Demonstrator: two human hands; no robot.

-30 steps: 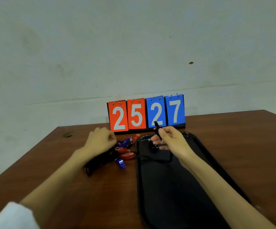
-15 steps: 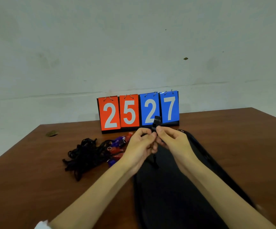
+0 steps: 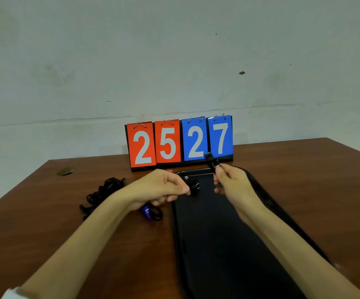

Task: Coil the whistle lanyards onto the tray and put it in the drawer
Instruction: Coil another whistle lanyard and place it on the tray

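A scoreboard [image 3: 179, 143] stands behind the black tray [image 3: 217, 244]; the left hand [image 3: 159, 188] half hides a blue whistle [image 3: 146, 210] beside tangled lanyards [image 3: 103, 193]. Over the tray it pinches a ringed lanyard end [image 3: 193, 186], the right hand [image 3: 233, 184] a blurred black whistle [image 3: 211, 161].

A: What sort of place was it?
B: A bare indoor room, kind uncertain: a brown wooden bench [image 3: 304, 180] stood against a stained, cracked pale wall [image 3: 174, 61], and a flip scoreboard [image 3: 179, 143] reading 25–27 hinted at sports use.

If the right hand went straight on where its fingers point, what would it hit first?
Probably the flip scoreboard, blue side; the black whistle pinched by the right hand overlaps it, depth unclear.
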